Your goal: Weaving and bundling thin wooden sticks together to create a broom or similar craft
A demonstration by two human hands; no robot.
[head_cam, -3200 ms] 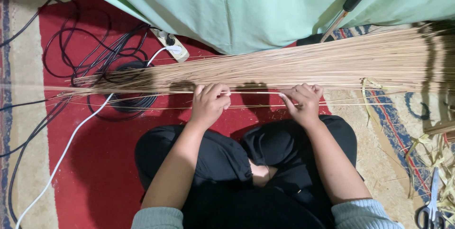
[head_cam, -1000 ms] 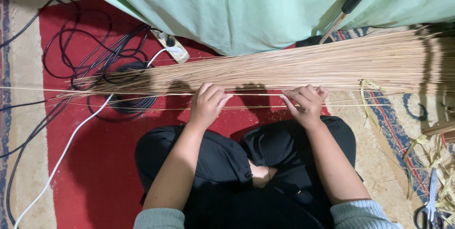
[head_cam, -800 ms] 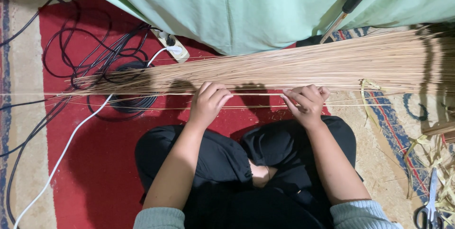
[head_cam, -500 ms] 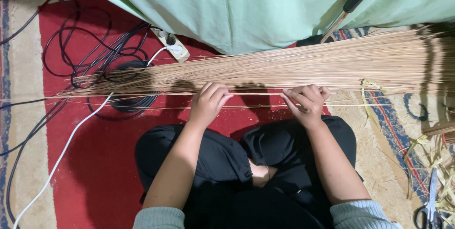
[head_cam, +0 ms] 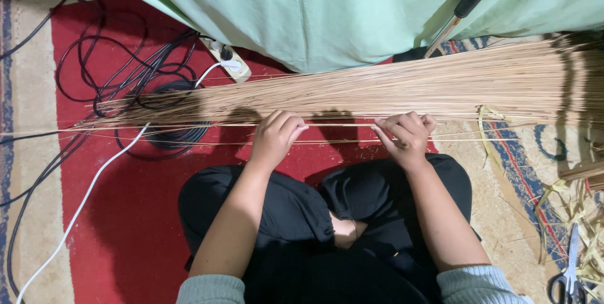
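A long bundle of thin tan sticks (head_cam: 402,87) lies across the red rug in front of my crossed legs. My left hand (head_cam: 277,135) and my right hand (head_cam: 406,134) are curled over a few loose sticks (head_cam: 340,125) pulled out at the bundle's near edge, each pinching them between fingers and thumb. The loose sticks run level from far left to the right past both hands. My knees in black trousers sit just below the hands.
Black cables (head_cam: 126,71) and a white cable (head_cam: 82,203) coil on the red rug (head_cam: 126,228) at left, by a white power strip (head_cam: 228,62). A pale green cloth (head_cam: 352,8) hangs behind. Scissors (head_cam: 569,272) and leaf scraps (head_cam: 585,210) lie at right.
My hands stay in nearly the same place. The fingers have shifted slightly on the loose sticks, and those sticks have edged a little along their length.
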